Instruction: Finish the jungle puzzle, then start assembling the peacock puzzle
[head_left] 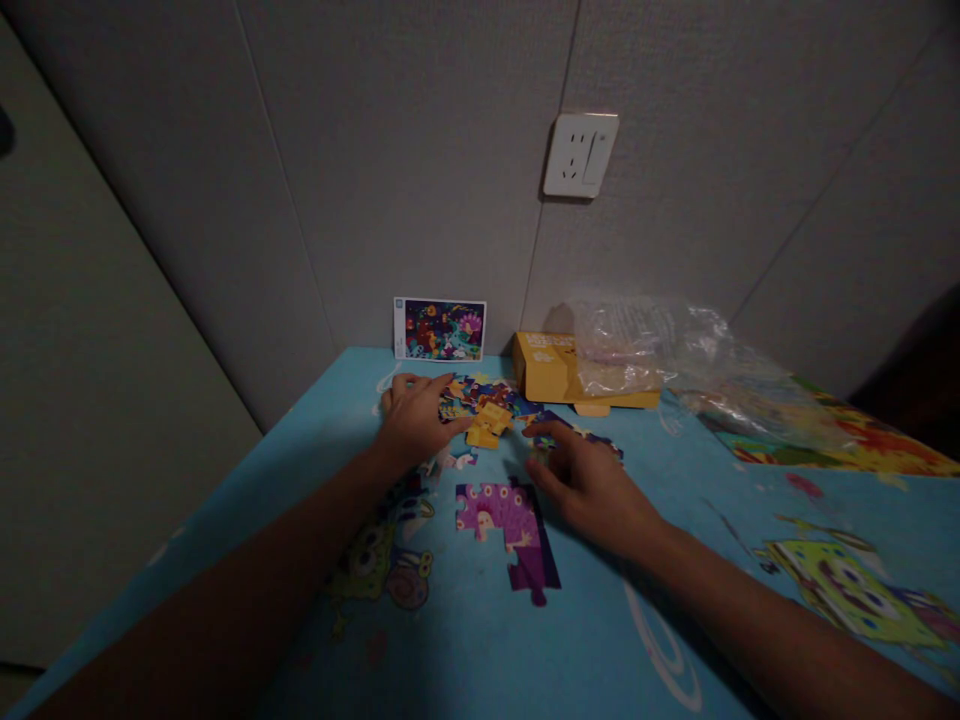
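A loose pile of jigsaw pieces (469,395) lies in the middle of the table, with several yellow pieces (489,425) on its near side. My left hand (418,418) rests at the pile's left edge, thumb and fingers apart around that side. To the right of the pile hovers or rests my right hand (589,480), its fingers curved and apart, close to more dark pieces partly hidden behind it. I cannot see anything held in either hand. Between my forearms lies a joined purple and pink puzzle section (529,535), shaped like a corner.
A picture card (444,331) leans against the wall. Beside it lies a yellow box (546,368) with a clear plastic bag (637,345) over it. A colourful sheet (877,435) lies at right. The blue cartoon tablecloth (450,640) covers the table; a socket (580,155) is above.
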